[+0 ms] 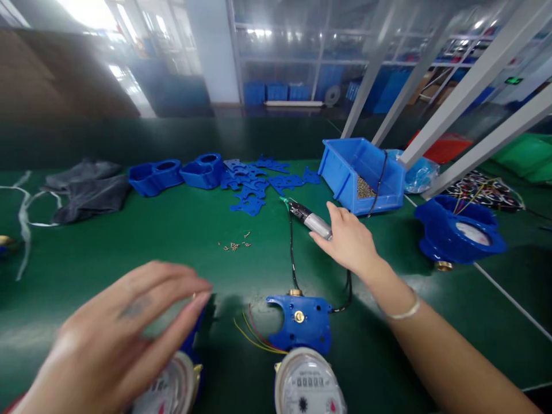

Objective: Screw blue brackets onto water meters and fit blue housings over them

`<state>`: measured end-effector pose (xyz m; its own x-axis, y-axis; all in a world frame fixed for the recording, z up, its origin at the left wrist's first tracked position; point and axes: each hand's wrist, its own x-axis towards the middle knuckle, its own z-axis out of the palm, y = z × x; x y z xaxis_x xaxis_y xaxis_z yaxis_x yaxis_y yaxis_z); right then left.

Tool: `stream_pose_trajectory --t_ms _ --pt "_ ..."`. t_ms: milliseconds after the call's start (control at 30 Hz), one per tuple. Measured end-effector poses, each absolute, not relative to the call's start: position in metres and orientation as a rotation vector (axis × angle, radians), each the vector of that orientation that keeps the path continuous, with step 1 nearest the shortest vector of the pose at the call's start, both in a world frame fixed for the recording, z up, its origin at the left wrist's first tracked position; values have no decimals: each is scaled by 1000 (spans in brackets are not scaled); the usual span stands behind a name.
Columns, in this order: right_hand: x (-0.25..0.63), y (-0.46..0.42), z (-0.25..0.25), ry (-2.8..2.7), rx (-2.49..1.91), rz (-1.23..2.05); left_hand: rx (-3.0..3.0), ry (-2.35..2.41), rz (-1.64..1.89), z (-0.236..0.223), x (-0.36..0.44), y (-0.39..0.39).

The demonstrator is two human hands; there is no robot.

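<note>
My right hand [350,241] reaches across the green table and rests on an electric screwdriver [309,219] that lies on the mat, its black cable running back toward me. My left hand [125,333], blurred and with fingers spread, hovers over a water meter [172,388] at the near left and holds nothing that I can see. A second water meter [308,385] with a blue plastic cover plate [302,328] and loose coloured wires sits at the near centre. Small brass screws [235,244] are scattered in the middle of the mat.
A blue bin [345,164] holding small screws stands at the back right. Blue plastic housings [176,172] and flat blue plates [259,181] lie at the back centre. A large blue meter body [459,233] sits at the right, dark cloth [88,187] at the left.
</note>
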<state>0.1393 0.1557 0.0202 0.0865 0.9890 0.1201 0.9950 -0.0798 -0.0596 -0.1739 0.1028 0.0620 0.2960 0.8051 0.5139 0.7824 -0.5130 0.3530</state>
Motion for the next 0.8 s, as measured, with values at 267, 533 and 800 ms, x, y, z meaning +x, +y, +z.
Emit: stream_pose_trajectory --t_ms 267,533,800 --pt "144 180 4 -2012 -2126 68 2807 1304 -142 22 -186 218" --pt "178 114 68 -1454 -1410 -22 2960 1191 -244 -7 -159 226" --pt "152 117 129 -943 -598 331 2898 1127 -240 -20 -150 238"
